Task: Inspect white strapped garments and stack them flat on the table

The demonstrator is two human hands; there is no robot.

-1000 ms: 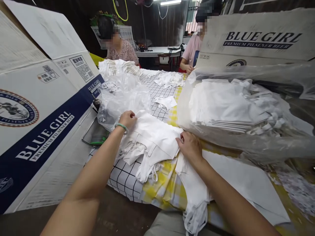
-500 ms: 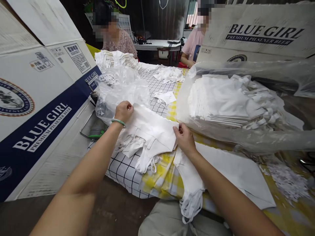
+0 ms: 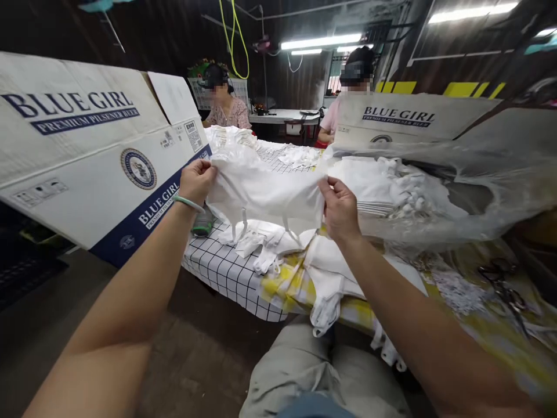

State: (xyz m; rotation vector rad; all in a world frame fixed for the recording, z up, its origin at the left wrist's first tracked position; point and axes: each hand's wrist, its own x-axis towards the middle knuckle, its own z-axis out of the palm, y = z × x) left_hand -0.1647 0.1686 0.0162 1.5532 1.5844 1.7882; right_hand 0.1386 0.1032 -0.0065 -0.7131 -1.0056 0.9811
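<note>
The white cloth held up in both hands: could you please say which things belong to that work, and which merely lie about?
Apparently in the work: white cloth, left hand, right hand, similar white pieces, bagged white stack.
Possibly just lying about: scissors, pale scraps.

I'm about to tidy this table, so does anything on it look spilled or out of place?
Loose white scraps lie strewn over the yellow checked cover at right, like a small spill. White straps dangle off the near edge of the table, rather untidily. No obvious damage shows on the held white fabric.
</note>
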